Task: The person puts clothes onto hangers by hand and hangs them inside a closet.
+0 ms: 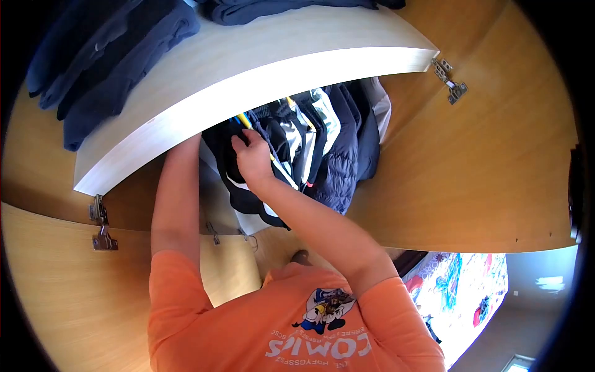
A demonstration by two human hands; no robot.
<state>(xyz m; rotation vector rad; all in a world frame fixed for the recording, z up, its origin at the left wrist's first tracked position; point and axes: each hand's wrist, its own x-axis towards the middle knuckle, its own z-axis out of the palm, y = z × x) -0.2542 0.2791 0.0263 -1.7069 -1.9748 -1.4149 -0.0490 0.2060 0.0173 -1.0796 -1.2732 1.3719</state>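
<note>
My right hand [253,156] is closed on a dark garment [229,149] at the left end of a row of hanging clothes, with its thumb and fingers curled at the cloth. My left forearm reaches up under the white shelf [248,74], and the shelf hides my left hand. Yellow and blue hanger parts [243,118] show just above my right hand. Black, white and grey garments hang to the right of it, along with a dark quilted jacket [338,177].
Folded dark trousers [124,68] lie on the shelf and overhang its left side. Wooden cabinet doors [471,155] with metal hinges [451,80] stand at both sides. A bed with a patterned cover [458,291] is at lower right.
</note>
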